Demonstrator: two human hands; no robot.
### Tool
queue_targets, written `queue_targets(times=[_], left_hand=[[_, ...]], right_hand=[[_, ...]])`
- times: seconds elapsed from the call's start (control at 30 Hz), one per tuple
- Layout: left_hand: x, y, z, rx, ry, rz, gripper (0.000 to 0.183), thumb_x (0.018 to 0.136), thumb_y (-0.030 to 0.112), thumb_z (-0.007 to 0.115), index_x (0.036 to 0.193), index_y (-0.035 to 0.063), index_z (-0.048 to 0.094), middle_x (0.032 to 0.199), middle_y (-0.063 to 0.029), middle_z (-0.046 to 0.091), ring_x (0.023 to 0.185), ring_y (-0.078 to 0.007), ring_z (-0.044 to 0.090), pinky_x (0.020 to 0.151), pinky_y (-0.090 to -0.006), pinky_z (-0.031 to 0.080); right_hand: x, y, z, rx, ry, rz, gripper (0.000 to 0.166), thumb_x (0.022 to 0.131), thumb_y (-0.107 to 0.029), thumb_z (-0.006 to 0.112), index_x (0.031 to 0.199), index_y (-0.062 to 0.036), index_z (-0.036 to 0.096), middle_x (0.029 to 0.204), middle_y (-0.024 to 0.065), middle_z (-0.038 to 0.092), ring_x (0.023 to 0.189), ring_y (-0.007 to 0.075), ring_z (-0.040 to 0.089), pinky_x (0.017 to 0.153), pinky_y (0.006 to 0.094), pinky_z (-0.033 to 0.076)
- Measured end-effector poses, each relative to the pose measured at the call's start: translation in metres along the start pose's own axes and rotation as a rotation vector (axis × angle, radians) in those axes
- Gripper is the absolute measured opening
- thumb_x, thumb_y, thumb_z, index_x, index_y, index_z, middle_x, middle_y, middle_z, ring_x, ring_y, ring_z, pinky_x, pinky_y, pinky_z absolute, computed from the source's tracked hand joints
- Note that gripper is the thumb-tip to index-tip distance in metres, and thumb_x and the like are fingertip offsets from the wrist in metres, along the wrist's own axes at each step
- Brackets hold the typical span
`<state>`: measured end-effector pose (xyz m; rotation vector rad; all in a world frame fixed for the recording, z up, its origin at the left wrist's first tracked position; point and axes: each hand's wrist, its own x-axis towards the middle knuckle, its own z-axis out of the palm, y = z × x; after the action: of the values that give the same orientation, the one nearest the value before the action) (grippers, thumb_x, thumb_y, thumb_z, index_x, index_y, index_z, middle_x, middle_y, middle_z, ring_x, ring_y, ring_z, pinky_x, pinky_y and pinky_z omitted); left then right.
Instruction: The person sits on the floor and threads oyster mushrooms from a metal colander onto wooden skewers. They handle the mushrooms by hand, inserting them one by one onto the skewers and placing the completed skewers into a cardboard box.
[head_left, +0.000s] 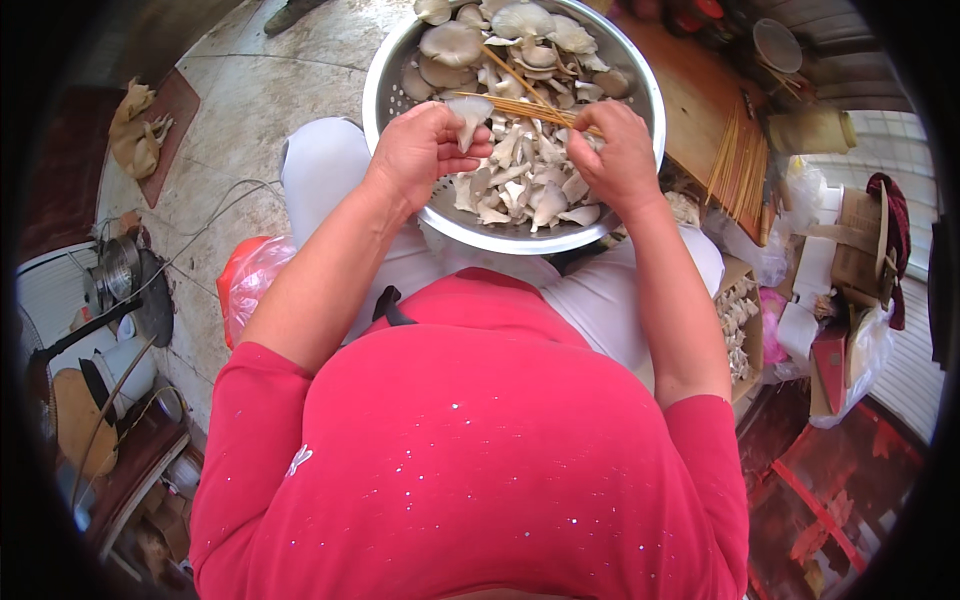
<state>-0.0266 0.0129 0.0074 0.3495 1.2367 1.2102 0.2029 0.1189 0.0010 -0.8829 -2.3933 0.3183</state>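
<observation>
A large metal colander (540, 244) rests over my lap, holding oyster mushrooms. Whole, wide caps (452, 43) lie in its far part, and smaller torn pieces (551, 202) in the near part. My left hand (420, 150) holds a pale mushroom piece (472, 116) between thumb and fingers over the colander's left side. Several thin wooden skewers (517, 107) lie across the mushrooms. At their right end is my right hand (615, 150), thumb and forefinger pinched at one slanting skewer (525, 84). The exact contact there is partly hidden by the fingers.
A wooden board (690, 112) on the right bears more skewers (735, 176). A cardboard box of mushroom pieces (739, 330) stands beside my right leg. By my left leg sits a red plastic bag (244, 285). A dog (136, 139) lies at the far left; a cable (214, 217) crosses the floor.
</observation>
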Motion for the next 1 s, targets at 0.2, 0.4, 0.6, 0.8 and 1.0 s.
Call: queue_targets(times=[0.2,0.4,0.6,0.8,1.0], left_hand=[[0.001,0.002,0.001,-0.328,0.028,0.061,0.015,0.091,0.015,0.058,0.096,0.0013,0.057,0.09,-0.0126,0.066,0.082,-0.0224,0.067,0.073,-0.0339,0.057],[-0.002,0.004,0.004,-0.34,-0.006,0.082,0.019,0.09,0.017,0.064,0.099,0.0026,0.058,0.093,-0.0122,0.066,0.084,-0.0228,0.067,0.075,-0.0343,0.058],[-0.012,0.004,0.014,-0.246,0.028,0.167,0.019,0.089,0.015,0.065,0.1,0.0005,0.058,0.091,-0.0115,0.066,0.081,-0.0223,0.067,0.074,-0.0343,0.057],[-0.015,0.006,0.016,-0.183,0.01,0.226,0.02,0.089,0.013,0.066,0.101,-0.0006,0.057,0.091,-0.0114,0.066,0.081,-0.0211,0.067,0.074,-0.0338,0.058],[-0.016,0.006,0.021,-0.108,0.008,0.242,0.019,0.09,0.013,0.066,0.102,0.0018,0.058,0.091,-0.0096,0.066,0.082,-0.0205,0.068,0.073,-0.0326,0.058]], right_hand=[[-0.036,-0.046,-0.034,0.451,-0.107,0.309,0.006,0.081,-0.008,0.064,0.084,-0.0059,0.059,0.073,0.0055,0.062,0.064,0.0161,0.061,0.059,0.0283,0.049],[-0.064,-0.047,-0.039,0.57,-0.132,0.455,0.01,0.082,-0.006,0.066,0.091,-0.0053,0.064,0.075,0.0025,0.063,0.066,0.0077,0.059,0.06,0.0232,0.048],[-0.069,-0.049,-0.041,0.567,-0.089,0.467,0.011,0.082,-0.004,0.068,0.093,-0.0049,0.067,0.079,0.0024,0.065,0.066,0.0074,0.059,0.061,0.0223,0.048],[-0.077,-0.05,-0.039,0.665,-0.07,0.525,0.009,0.083,-0.003,0.067,0.092,-0.003,0.067,0.079,-0.0001,0.064,0.066,0.0056,0.057,0.061,0.0212,0.047],[-0.078,-0.053,-0.04,0.679,-0.031,0.509,0.008,0.083,-0.002,0.067,0.092,-0.0024,0.067,0.078,-0.0002,0.064,0.065,0.0046,0.055,0.06,0.0204,0.046]])
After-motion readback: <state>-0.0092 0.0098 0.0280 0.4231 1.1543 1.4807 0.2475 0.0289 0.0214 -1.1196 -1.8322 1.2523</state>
